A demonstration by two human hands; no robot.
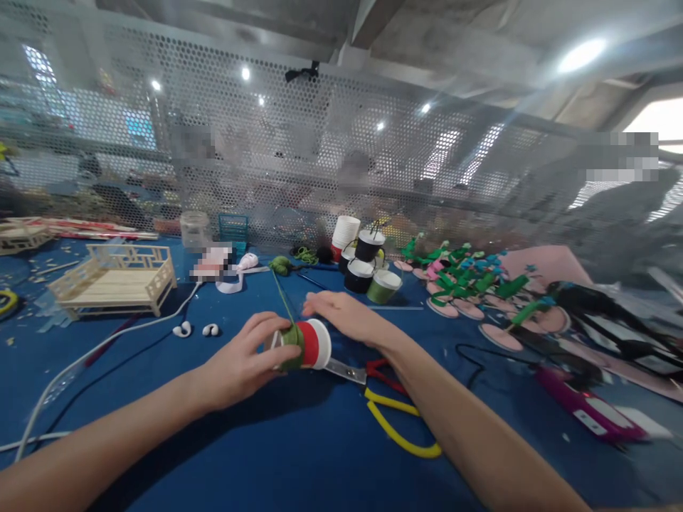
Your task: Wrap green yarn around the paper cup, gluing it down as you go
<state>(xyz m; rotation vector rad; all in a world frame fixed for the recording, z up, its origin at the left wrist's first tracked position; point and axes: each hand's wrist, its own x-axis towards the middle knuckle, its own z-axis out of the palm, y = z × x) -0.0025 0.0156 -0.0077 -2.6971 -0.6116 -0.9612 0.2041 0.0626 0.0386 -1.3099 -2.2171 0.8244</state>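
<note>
My left hand [262, 353] is closed around a small paper cup [316, 343] lying on its side, its white rim facing right. Green yarn [293, 347] is wound over part of the cup, and the rest shows red. From there a strand runs back to a green yarn ball [280, 266]. Just beyond the rim, my right hand [341, 313] is held with fingers stretched out and nothing visible in it. Scissors [404, 407] with red and yellow handles lie under my right forearm, the blades pointing at the cup.
Yarn-wrapped cups [384, 286] and a white cup stack [346, 235] stand at the back. Green craft plants [474, 284] on pink discs crowd the right, near a magenta device [590, 405]. A small wooden bed model [114, 281], white cable [107, 346] and earbuds [182, 329] lie left.
</note>
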